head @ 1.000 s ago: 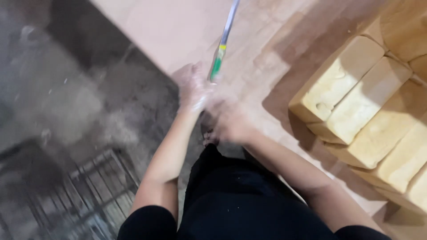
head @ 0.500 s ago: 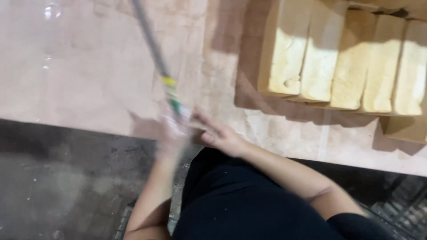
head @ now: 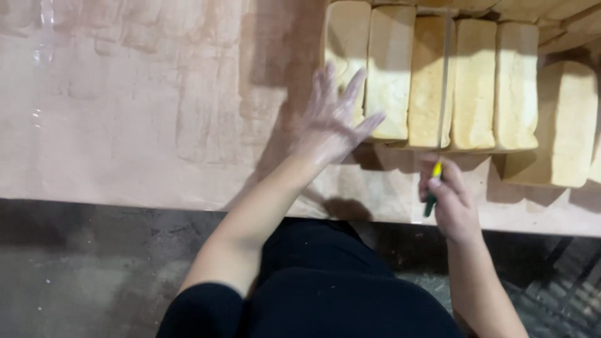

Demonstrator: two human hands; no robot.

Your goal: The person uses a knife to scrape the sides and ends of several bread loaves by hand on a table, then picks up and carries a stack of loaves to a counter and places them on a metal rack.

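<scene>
The long knife [head: 443, 94] lies with its long axis running straight away from the person, its thin blade pointing to the far side of the worktop [head: 156, 125] and resting along the gap between two loaves in the row of loaves [head: 438, 75]. Its green and yellow handle sits at the near end, just in front of the row. The right hand [head: 451, 206] has its grip closed around that handle, the forearm coming up from the near edge of the worktop, wrist fairly straight. The left hand [head: 332, 122] is blurred, its grip open with fingers spread, palm down at the left end of the row, over or touching the first loaf; which of the two I cannot tell. The left arm stretches out long, elbow nearly straight. The pale rectangular loaves stand side by side, touching, their long sides parallel to the blade, more of them to the right of the row
</scene>
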